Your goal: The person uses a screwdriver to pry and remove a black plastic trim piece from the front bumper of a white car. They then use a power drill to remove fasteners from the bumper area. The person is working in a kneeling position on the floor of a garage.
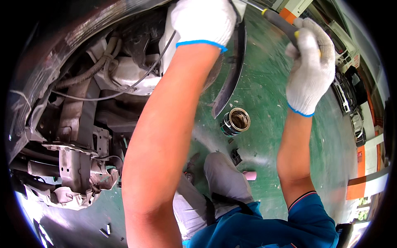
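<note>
Both my hands wear white knit gloves with blue cuffs. My right hand (312, 66) is raised at the upper right, its fingers closed round the dark grey and yellow handle of a screwdriver (281, 24). The metal shaft points up and left, and its tip is out of frame. Up at the top edge, my left hand (204, 20) is against the stripped vehicle body (124, 74). Its fingers are hidden, so what it grips, if anything, does not show. Beside it a curved black trim strip (235, 74) hangs down.
A thin cable (107, 98) and a corrugated hose (80, 75) run along the exposed metal frame (76, 120) at left. On the green floor stand an open can (235, 122), a black plastic piece (236, 157) and a pink cylinder (249, 175). Vehicle parts (345, 91) line the right side.
</note>
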